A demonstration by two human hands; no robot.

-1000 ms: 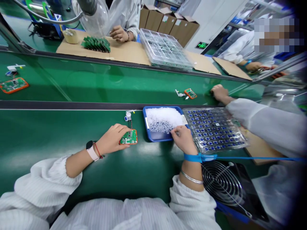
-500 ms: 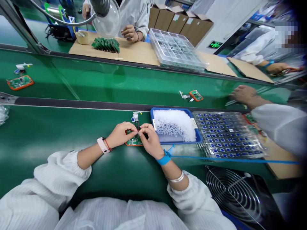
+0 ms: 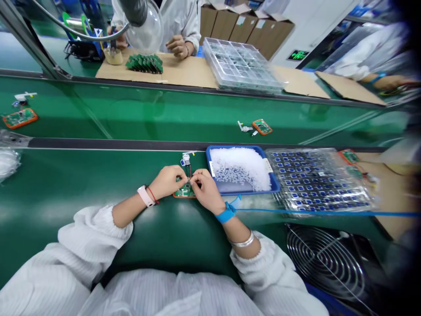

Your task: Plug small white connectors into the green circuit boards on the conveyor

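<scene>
A green circuit board [image 3: 184, 192] in an orange frame lies on the green table under my two hands. Wires run from its far edge to a small white connector part [image 3: 186, 160] with a blue piece. My left hand [image 3: 168, 181] pinches at the board's upper middle, fingertips pressed together. Opposite it, my right hand [image 3: 206, 189] pinches at the same spot, nearly touching the left. Whatever sits between the fingertips is too small to make out. A blue tray [image 3: 241, 192] of small white pieces stands just right of my right hand.
Right of the tray lie clear plastic trays [image 3: 320, 180] with rows of blue parts. A blue cord [image 3: 296, 211] trails rightward from my right wrist. A black fan [image 3: 325, 259] sits at lower right. On the belt beyond lies another orange-framed board [image 3: 262, 127]. A co-worker's hand [image 3: 177, 46] rests opposite.
The co-worker's arm at the right has drawn back from the belt. The boards on the belt have shifted slightly left. My hands stay at the board, pinching.
</scene>
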